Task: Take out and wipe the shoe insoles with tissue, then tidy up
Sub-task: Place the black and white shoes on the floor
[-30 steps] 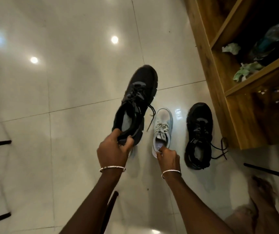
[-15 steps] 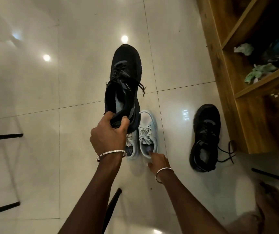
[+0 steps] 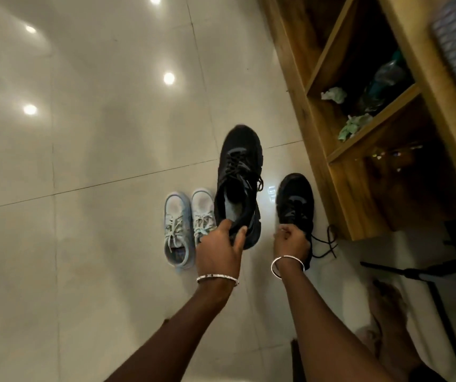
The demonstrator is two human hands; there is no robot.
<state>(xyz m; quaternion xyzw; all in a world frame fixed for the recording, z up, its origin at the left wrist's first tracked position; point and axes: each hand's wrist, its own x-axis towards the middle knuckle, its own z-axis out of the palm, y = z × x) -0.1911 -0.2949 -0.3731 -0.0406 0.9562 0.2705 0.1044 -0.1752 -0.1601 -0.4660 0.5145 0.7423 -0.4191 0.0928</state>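
The black sneaker (image 3: 238,172) is held clear of the floor (image 3: 97,161), toe pointing away from the person, opening facing up. A grey insole (image 3: 231,208) is seated inside it. The left hand (image 3: 221,250) grips the heel, thumb over the back rim and fingers curled underneath.

The second black sneaker (image 3: 294,202) stands on the floor just to the right, laces loose and trailing beside its heel. The right hand (image 3: 291,239) is at its collar with fingers curled onto the rim. Its insole cannot be seen.

A pair of small white sneakers (image 3: 178,230) stands side by side on the floor, just left of the held sneaker, laced, toes away.

Each wrist carries a metal bangle (image 3: 287,264).

A wooden shelf unit (image 3: 340,188) stands to the right. Crumpled tissues (image 3: 355,125) lie on its open shelves, with a plastic bottle (image 3: 386,75) behind them.
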